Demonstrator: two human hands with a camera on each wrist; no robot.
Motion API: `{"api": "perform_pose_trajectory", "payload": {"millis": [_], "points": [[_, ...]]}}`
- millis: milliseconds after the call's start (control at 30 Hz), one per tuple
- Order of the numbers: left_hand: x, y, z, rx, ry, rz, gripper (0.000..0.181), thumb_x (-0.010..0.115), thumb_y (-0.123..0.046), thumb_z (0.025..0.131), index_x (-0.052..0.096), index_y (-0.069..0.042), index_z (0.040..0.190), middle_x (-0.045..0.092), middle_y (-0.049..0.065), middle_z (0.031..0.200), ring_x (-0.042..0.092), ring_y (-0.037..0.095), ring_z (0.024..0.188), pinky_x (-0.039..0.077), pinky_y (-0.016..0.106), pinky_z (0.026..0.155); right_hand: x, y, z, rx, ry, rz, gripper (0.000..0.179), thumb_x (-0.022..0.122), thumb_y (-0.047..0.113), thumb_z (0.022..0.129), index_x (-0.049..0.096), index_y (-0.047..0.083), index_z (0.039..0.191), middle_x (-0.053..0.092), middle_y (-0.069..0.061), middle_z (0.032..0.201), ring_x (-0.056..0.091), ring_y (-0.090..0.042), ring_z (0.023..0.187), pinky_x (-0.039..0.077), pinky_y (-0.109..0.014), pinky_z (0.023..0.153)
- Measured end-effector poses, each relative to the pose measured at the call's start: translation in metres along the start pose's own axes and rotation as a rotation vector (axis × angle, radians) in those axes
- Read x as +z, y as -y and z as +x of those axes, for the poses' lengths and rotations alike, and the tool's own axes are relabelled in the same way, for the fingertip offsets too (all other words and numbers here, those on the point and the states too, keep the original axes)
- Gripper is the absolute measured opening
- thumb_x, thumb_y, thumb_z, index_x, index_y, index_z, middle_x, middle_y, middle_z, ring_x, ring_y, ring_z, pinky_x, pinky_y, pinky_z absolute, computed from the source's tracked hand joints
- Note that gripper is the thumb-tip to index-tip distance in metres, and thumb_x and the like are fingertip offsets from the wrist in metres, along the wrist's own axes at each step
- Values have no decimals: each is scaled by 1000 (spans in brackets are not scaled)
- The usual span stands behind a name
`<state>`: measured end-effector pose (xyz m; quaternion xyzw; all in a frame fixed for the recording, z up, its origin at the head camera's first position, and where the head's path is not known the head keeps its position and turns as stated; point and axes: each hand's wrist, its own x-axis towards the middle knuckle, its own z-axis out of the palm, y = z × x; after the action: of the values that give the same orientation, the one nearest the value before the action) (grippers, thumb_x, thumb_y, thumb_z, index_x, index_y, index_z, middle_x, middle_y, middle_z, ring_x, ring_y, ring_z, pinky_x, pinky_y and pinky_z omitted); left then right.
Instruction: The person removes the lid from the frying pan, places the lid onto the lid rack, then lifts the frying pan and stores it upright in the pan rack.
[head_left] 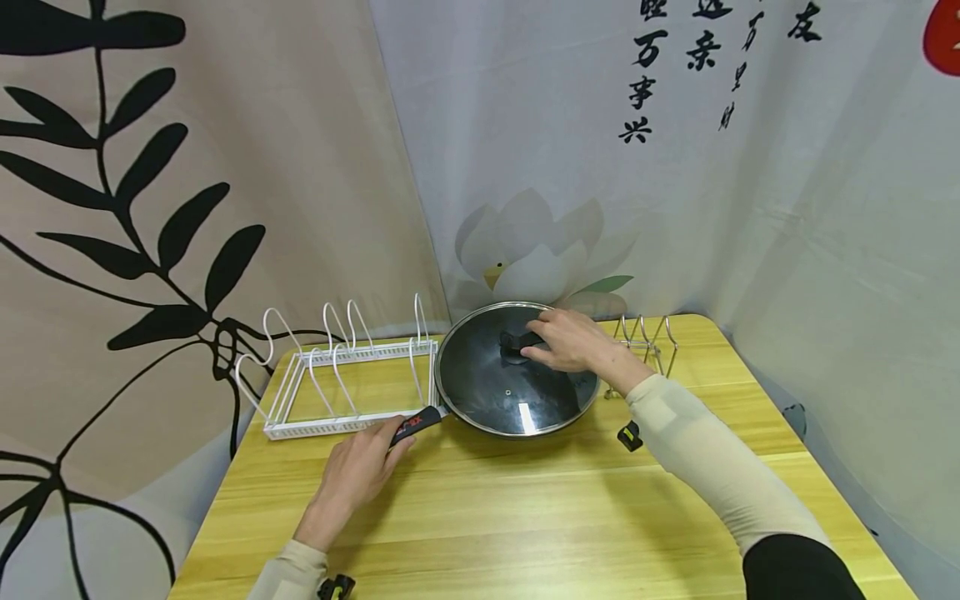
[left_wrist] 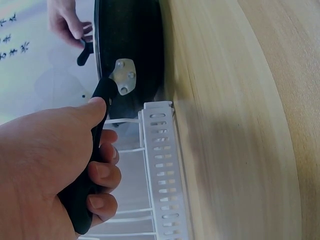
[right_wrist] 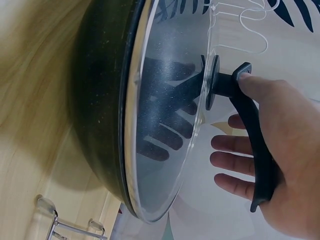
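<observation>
A dark wok (right_wrist: 95, 100) with a clear glass lid (head_left: 551, 404) over it is near the back of the table. My left hand (head_left: 360, 467) grips the wok's black handle (head_left: 417, 423), its thumb along the top and fingers curled underneath in the left wrist view. Above the lid, my right hand (head_left: 570, 340) holds the black lid handle (right_wrist: 257, 140); the thumb lies on its upper end and the fingers reach round the far side. The lid's rim lies close along the wok's rim in the right wrist view.
A white rack (head_left: 330, 427) with upright wire loops stands left of the wok, close to its handle. Behind my right forearm is a smaller metal wire rack (head_left: 663, 333). Printed curtains (head_left: 525, 125) hang behind the wooden table (head_left: 525, 517).
</observation>
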<state>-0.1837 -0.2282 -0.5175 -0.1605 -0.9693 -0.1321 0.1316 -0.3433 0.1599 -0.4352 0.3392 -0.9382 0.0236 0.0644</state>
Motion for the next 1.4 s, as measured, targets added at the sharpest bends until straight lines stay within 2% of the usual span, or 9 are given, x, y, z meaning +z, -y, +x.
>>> {"api": "perform_pose_trajectory", "payload": {"millis": [367, 700, 867, 1200, 1400], "points": [[0, 0, 0, 0, 3, 0, 27, 77, -35, 109, 75, -14, 127, 78, 5, 96, 54, 9, 64, 42, 30, 52, 0, 0, 1, 30, 44, 26, 55, 68, 50, 113, 72, 8, 148, 78, -17, 137, 79, -36, 119, 67, -56, 98], [2, 2, 0, 21, -30, 5, 25, 78, -34, 108, 75, -15, 125, 78, 4, 93, 53, 8, 62, 39, 27, 52, 1, -1, 2, 24, 23, 18, 50, 69, 48, 112, 74, 9, 142, 84, -12, 122, 82, -33, 102, 68, -53, 82], [2, 1, 0, 7, -11, 1, 25, 78, -34, 109, 75, -15, 125, 78, 4, 94, 54, 9, 64, 41, 29, 52, 3, -2, 3, 21, 15, 10, 49, 69, 48, 112, 76, 8, 139, 85, -10, 114, 82, -31, 96, 67, -52, 76], [3, 0, -1, -3, -5, 9, 27, 77, -35, 109, 75, -14, 127, 81, 7, 100, 60, 13, 67, 44, 32, 53, 4, -3, 6, 31, 5, -13, 47, 70, 53, 110, 77, 11, 130, 81, -7, 95, 78, -27, 80, 64, -50, 69], [4, 2, -1, 0, -11, 12, 27, 77, -34, 109, 75, -14, 127, 81, 6, 100, 60, 13, 67, 43, 32, 53, 3, -2, 6, 44, -7, -11, 50, 71, 55, 109, 78, 11, 130, 81, -8, 95, 78, -29, 80, 64, -50, 68]]}}
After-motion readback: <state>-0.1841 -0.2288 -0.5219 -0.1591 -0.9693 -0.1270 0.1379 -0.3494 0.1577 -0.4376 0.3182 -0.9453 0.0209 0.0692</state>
